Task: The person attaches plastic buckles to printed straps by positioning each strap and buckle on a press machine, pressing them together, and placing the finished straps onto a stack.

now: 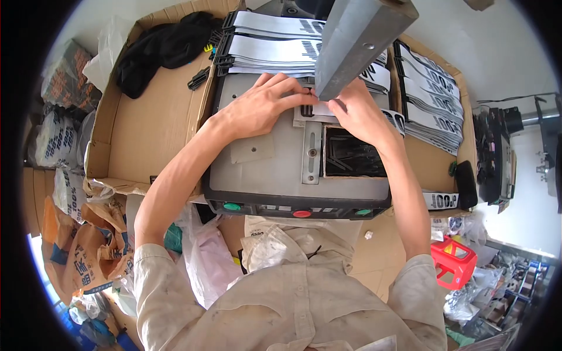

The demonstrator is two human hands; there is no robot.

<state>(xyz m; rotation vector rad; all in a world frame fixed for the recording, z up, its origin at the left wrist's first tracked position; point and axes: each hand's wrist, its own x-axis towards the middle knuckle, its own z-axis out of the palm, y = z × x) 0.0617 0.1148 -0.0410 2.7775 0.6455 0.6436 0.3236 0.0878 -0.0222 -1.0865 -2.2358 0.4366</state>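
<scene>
Head view: we see two bare hands working close together on the grey top of a machine (257,161). The white strap (323,110) lies under them, at the foot of a thick metal bar (364,44), and its black buckle (307,110) is at its left end. The left hand (263,105) has its fingertips by the far edge of the strap, but we cannot tell if they pinch it. The right hand (358,114) has its thumb over the strap; its other fingers are partly hidden, so we cannot tell its grip.

Nearer to us is a hole with dark strips (353,153) in it. On the far left are piles of straps (270,54). A box (146,131) on the left has black cloth (167,50) in it. More straps (432,96) fill the right box (467,126). A red button (302,214) sits on the near edge.
</scene>
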